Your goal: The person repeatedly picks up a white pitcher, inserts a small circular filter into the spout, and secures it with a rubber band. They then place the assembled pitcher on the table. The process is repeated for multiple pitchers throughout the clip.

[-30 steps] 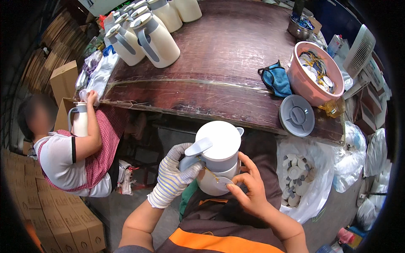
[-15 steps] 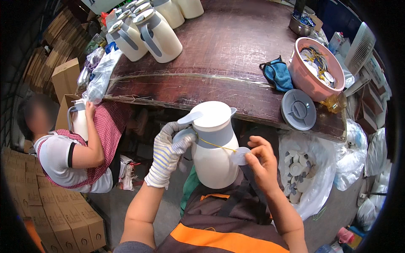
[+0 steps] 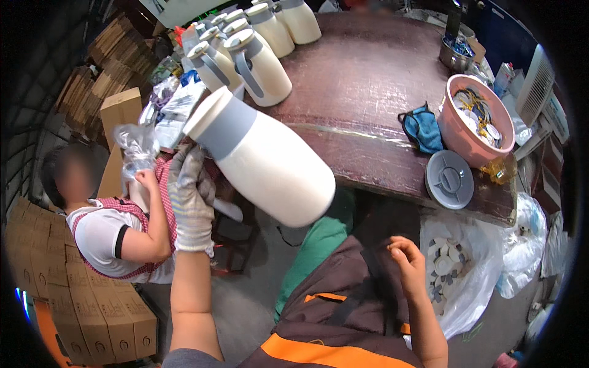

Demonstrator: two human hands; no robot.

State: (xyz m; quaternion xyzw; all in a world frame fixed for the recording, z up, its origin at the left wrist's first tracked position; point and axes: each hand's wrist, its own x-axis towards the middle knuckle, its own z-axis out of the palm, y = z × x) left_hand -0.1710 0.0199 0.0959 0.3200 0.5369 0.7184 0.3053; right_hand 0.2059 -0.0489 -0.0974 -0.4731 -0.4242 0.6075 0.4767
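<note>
My left hand (image 3: 191, 199), in a striped knit glove, is closed at the neck side of a cream thermos jug (image 3: 279, 172) with a grey collar. Raised and tilted, the jug has its top toward the upper left and its base toward the lower right. The glove hides its handle. A pale flat piece (image 3: 228, 210) shows beside the glove; I cannot tell what it is. My bare right hand (image 3: 408, 264) is apart from the jug, over my dark apron, fingers curled and fingertips together. Whatever they may pinch is too small to make out.
Several similar jugs (image 3: 261, 70) stand at the table's (image 3: 368, 67) far left. On its right are a pink bucket (image 3: 469, 144) of tags, a grey round lid (image 3: 450, 179) and a blue mask (image 3: 423, 127). A co-worker (image 3: 132, 230) sits left beside stacked cartons (image 3: 92, 313). Below right lies a bag of lids (image 3: 478, 270).
My left hand has lifted and tipped the jug up to the left. My right hand has come away from the round tag and moved down and right. The co-worker's jug now has clear plastic over it.
</note>
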